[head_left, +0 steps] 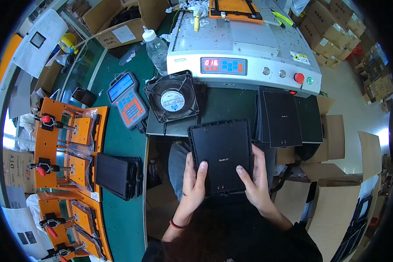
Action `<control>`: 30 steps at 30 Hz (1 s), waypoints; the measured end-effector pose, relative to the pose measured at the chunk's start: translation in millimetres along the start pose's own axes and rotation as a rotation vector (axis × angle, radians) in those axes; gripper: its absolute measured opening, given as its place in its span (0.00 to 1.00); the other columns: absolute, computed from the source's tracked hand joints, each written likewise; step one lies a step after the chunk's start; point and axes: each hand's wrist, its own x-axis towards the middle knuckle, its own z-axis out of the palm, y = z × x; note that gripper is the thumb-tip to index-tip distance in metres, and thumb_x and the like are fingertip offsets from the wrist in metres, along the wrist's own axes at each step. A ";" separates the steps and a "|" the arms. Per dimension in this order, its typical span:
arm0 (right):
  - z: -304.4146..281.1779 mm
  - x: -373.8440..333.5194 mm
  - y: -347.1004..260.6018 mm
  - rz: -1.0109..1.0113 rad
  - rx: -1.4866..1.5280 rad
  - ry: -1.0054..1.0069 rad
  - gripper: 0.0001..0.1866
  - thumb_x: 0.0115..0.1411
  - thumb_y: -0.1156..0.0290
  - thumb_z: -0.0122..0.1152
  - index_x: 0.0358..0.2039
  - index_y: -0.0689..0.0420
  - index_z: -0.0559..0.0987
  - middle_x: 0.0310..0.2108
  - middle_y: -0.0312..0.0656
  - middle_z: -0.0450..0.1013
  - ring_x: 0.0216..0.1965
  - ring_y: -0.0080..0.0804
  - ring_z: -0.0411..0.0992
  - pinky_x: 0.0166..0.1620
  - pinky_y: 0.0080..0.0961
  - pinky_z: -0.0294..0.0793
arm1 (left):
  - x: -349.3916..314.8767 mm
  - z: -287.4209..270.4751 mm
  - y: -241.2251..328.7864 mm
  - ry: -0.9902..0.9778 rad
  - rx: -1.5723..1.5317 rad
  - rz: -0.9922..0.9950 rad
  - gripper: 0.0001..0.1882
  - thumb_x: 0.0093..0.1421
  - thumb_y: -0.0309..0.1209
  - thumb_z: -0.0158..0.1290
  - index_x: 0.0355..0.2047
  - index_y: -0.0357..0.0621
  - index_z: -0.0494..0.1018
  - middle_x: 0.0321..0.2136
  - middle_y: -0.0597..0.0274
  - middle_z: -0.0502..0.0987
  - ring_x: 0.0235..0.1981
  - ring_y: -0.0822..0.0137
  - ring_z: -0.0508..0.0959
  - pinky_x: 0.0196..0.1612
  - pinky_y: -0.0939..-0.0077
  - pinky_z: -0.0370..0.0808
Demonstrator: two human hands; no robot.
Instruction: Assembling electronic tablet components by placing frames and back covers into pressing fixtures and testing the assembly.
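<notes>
A black rectangular plastic housing with a ridged rim and a flat dark face is held upright in front of me, between both hands. My left hand grips its left edge, the thumb lying on the face. On the opposite edge my right hand grips it the same way, thumb on the face near the lower right. The fingers behind the housing are hidden. A stack of thin black sheets lies on the bench just right of the housing. Beyond its top left stands a black cooling fan.
A white machine with a display panel and red button fills the far side. Left are a handheld controller, stacked black housings, orange clamp fixtures and a clear bottle. Open cardboard boxes stand at right.
</notes>
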 end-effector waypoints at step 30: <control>73.9 13.4 32.5 0.188 0.084 -0.545 0.14 0.67 0.67 0.38 0.28 0.61 0.67 0.25 0.38 0.65 0.26 0.23 0.63 0.35 0.22 0.65 | -5.9 -52.8 20.2 0.687 0.482 0.360 0.18 0.65 0.29 0.39 0.52 0.30 0.59 0.44 0.47 0.68 0.46 0.59 0.68 0.51 0.71 0.63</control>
